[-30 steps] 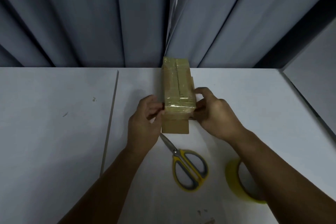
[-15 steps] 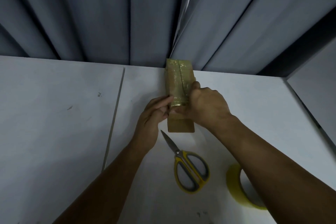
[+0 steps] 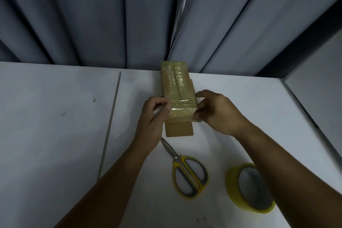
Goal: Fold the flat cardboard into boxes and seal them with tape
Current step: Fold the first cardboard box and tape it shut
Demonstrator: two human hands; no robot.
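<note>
Cardboard box [image 3: 177,94], its top covered in shiny film, lies at the middle of a white table [image 3: 55,116], pointing away toward grey curtains [image 3: 92,15]. The right hand [image 3: 220,113] grips the box's near right side, thumb on top, fingertips tucked out of sight. The left hand [image 3: 153,116] sits at the near left corner, thumb against the box, fingers curled; whether they pinch anything cannot be told. A bare flap [image 3: 179,129] juts from under the near end. Yellow-handled scissors [image 3: 187,174] lie just beyond it, and a tape roll [image 3: 246,190] is partly hidden by the right forearm.
</note>
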